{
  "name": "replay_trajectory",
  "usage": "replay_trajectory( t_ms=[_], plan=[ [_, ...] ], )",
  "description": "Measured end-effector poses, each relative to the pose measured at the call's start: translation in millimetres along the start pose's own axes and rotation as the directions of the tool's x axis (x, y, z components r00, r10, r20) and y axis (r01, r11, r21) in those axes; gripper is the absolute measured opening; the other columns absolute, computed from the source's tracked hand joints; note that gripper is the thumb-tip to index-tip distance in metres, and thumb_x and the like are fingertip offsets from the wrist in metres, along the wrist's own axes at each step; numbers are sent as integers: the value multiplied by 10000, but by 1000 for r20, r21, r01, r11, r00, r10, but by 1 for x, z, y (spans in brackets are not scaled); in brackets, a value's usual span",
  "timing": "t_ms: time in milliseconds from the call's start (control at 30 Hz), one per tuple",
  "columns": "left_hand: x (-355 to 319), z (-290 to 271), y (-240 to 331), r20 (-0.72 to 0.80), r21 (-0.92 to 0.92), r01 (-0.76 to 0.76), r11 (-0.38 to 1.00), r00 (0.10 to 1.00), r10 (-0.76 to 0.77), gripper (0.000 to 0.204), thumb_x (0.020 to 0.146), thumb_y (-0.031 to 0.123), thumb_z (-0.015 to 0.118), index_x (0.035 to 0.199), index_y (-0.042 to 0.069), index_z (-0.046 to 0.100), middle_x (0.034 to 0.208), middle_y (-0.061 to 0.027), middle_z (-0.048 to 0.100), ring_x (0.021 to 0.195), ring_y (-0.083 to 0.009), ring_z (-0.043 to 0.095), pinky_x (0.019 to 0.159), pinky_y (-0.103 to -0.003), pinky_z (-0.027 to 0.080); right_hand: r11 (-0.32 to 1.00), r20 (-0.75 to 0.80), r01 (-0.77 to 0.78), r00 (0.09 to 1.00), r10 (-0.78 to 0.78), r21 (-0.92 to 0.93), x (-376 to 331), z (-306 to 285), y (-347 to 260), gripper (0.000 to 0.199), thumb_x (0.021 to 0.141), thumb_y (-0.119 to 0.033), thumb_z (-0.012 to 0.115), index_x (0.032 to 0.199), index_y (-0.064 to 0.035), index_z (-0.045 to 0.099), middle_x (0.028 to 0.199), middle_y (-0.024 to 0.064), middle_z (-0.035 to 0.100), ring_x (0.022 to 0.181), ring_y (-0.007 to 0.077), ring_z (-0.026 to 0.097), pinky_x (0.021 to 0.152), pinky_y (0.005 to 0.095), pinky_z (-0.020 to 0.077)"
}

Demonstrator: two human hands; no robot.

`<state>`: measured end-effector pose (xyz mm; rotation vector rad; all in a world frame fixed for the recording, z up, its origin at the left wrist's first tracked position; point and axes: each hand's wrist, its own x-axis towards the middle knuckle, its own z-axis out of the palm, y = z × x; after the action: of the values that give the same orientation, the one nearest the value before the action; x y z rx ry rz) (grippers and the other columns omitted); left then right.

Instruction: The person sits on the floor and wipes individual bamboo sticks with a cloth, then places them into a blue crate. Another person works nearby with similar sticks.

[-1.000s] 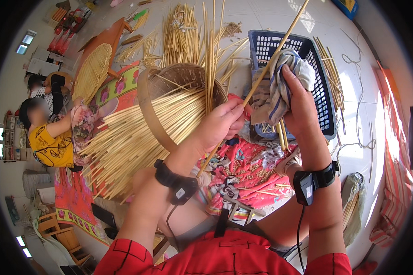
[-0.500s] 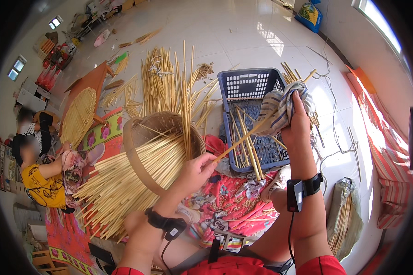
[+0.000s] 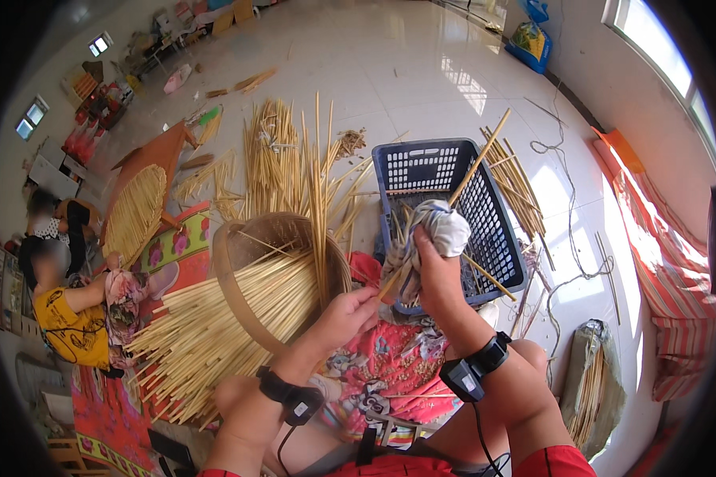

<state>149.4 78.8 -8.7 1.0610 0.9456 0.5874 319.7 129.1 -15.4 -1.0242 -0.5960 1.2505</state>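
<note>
A single pale straw-like stalk (image 3: 480,163) slants over the dark blue plastic crate (image 3: 515,274). My left hand (image 3: 344,319) pinches its near end between thumb and fingers. Wrapped round the stalk is a striped, greyish-white cloth (image 3: 444,228), and my right hand (image 3: 441,282) is closed on that cloth, close to my left hand. Beyond the cloth, the stalk's far end sticks out up and to the right. To the left, a woven basket (image 3: 340,266) with a hoop handle lies tilted, a thick fan of peeled stalks (image 3: 215,330) spilling out of it.
Loose stalks lie in the crate and on the floor at its right (image 3: 513,187). A tied bundle (image 3: 274,151) stands behind the basket. Red patterned cloth (image 3: 374,358) covers the floor before me. Two people sit at left near a round woven mat (image 3: 135,208). A sack of stalks (image 3: 593,389) lies at right.
My right hand and the cloth have slid left and down along the stalk toward my left hand. More of the stalk's far end now shows beyond the cloth.
</note>
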Motion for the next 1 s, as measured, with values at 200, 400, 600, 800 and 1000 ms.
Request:
replay_trajectory(
  t_ms=[200, 400, 600, 800, 1000],
  plan=[
    [8, -15, -28, -174, 375, -181, 909, 949, 261, 188, 988, 120, 468, 1057, -5, 590, 638, 45, 463, 558, -25, 388, 498, -193, 330, 992, 13, -120, 993, 119, 41, -1, 3, -8, 345, 899, -152, 645, 1209, -38, 548, 1075, 35, 615, 933, 125, 579, 790, 276, 479],
    [-14, -26, -9, 52, 139, 81, 987, 995, -89, 222, 1005, 140, 431, 1051, -15, 582, 664, 48, 433, 594, -44, 380, 546, -183, 322, 941, -216, 165, 971, -102, 295, 75, -68, -81, 193, 937, -205, 589, 1054, -53, 566, 924, 82, 649, 768, 207, 665, 659, 360, 574],
    [-29, -40, 6, 185, 111, 251, 962, 945, -268, 256, 1020, 187, 395, 998, 10, 578, 636, 58, 407, 570, -42, 333, 535, -183, 289, 933, -270, 167, 959, -79, 318, 71, -82, -107, 208, 942, -218, 581, 1075, -59, 575, 920, 80, 651, 773, 218, 665, 665, 375, 576],
    [-24, -41, 11, 279, 44, 217, 975, 935, -221, 270, 1022, 226, 386, 952, 28, 555, 616, 68, 375, 536, -35, 318, 502, -192, 274, 937, -183, 203, 971, -155, 285, 58, -64, -90, 246, 945, -209, 586, 1145, -72, 546, 1054, 56, 612, 869, 196, 645, 737, 362, 558],
    [-2, -19, -4, 311, -239, 269, 933, 932, -189, 212, 1027, 210, 368, 1009, 63, 520, 604, 62, 360, 477, -39, 288, 436, -193, 234, 978, -49, -33, 998, 44, 206, 13, -11, -37, 283, 928, -171, 616, 1181, -64, 547, 1059, 21, 599, 921, 134, 591, 769, 309, 515]
  ],
)
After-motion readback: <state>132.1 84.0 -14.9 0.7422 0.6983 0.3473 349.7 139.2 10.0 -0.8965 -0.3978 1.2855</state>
